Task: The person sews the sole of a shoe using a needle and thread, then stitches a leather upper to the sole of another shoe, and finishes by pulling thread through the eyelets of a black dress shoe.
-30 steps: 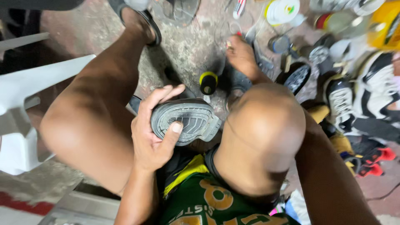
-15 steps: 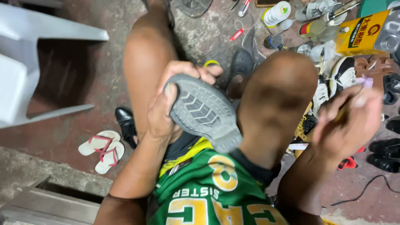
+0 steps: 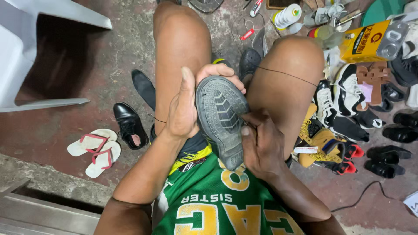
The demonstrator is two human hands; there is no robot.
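Observation:
A dark shoe lies sole-up on my lap between my bare knees, its grey treaded sole facing the camera. My left hand grips its left side and toe, fingers curled over the top edge. My right hand presses against the sole's right edge, fingers pinched together; a thin dark thread runs from there up across my right knee. Whether a needle is in the fingers I cannot tell.
A white plastic chair stands at the left. On the floor lie black dress shoes and white-and-red flip-flops. At the right are several shoes, a yellow can, a thread spool and small tools.
My right hand came down from the right, where it was raised, onto the sole's edge. The shoe turned more upright on my lap. The view shifted slightly.

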